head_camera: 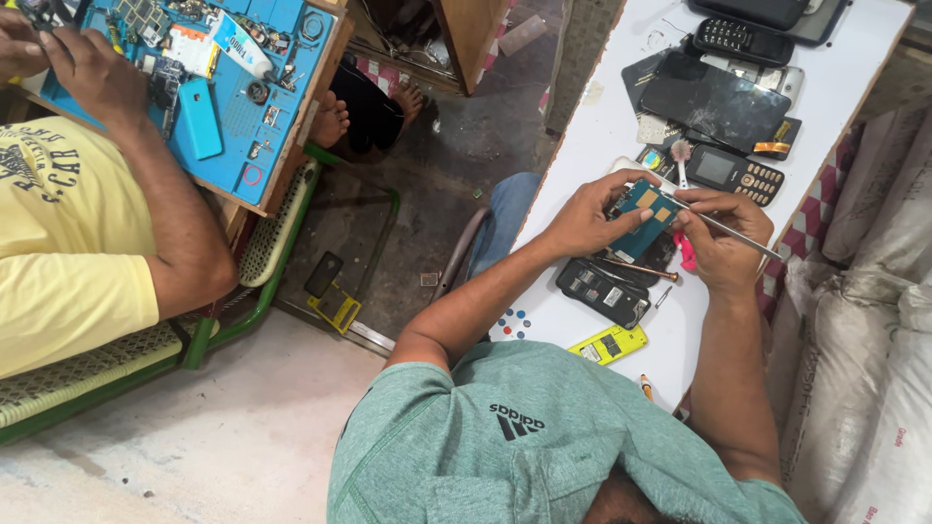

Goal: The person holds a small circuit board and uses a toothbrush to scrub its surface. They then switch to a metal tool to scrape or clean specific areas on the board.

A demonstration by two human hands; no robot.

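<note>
1. On the white table (592, 126), just above its near edge, the person's left hand (587, 218) is closed around a teal circuit board (643, 215), fingers curled over its top edge and thumb under its lower side, lifting it slightly off the surface.
2. The right hand (723, 243) is pinched shut on thin metal tweezers (733, 228), whose tips meet the board's right edge; the long end sticks out past the hand to the right.
3. Something pink (686, 254) shows under the right palm; it may be a tool handle, but the view is too cramped to tell.
4. Just below the board lies an opened black phone body (604, 291), with a copper-tipped screwdriver (641, 269) across its upper edge.
5. Nearer the person, a yellow phone shell (609, 343) rests close to the table's edge.
6. Beyond the hands lie a keypad phone (735, 173), a dark screen panel (714, 105) and another black keypad phone (743, 41).
7. To the left, well apart, a co-worker in a yellow shirt (58, 243) has a hand (92, 73) on a blue repair mat (223, 107) strewn with small parts.
</note>
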